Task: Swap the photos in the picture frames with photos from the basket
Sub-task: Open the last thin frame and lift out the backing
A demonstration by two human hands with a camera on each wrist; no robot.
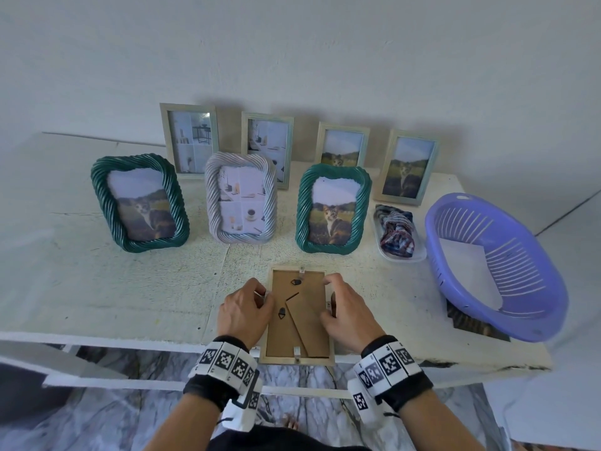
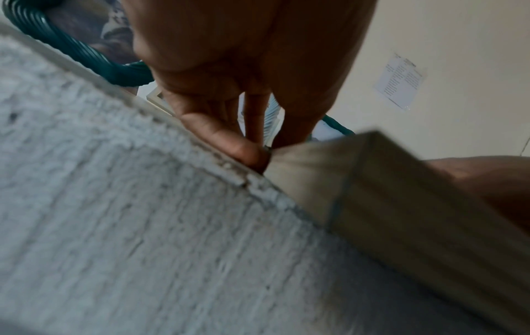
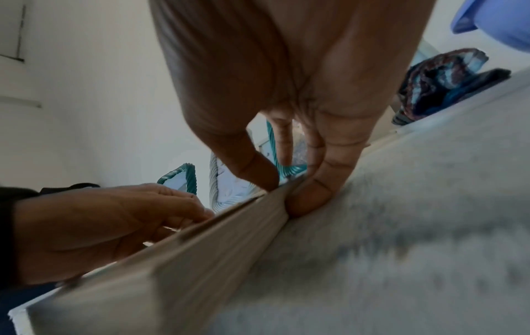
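A pale wooden picture frame [image 1: 297,320] lies face down at the table's front edge, its brown backing board and folded stand facing up. My left hand [image 1: 265,297] pinches its left side, thumb and fingers curled over the rim [image 2: 401,204]. My right hand [image 1: 328,297] grips the right side, fingertips [image 3: 309,197] tucked under the rim [image 3: 200,249] and thumb on top. A purple basket [image 1: 527,242] sits at the right with a white sheet [image 1: 465,262] inside.
Three twisted frames stand mid-table: green [image 1: 140,203], silver [image 1: 242,196], green [image 1: 333,208]. Several pale rectangular frames lean against the wall behind. A striped cloth [image 1: 398,234] lies on a white tray. A dark print [image 1: 471,323] pokes out under the basket.
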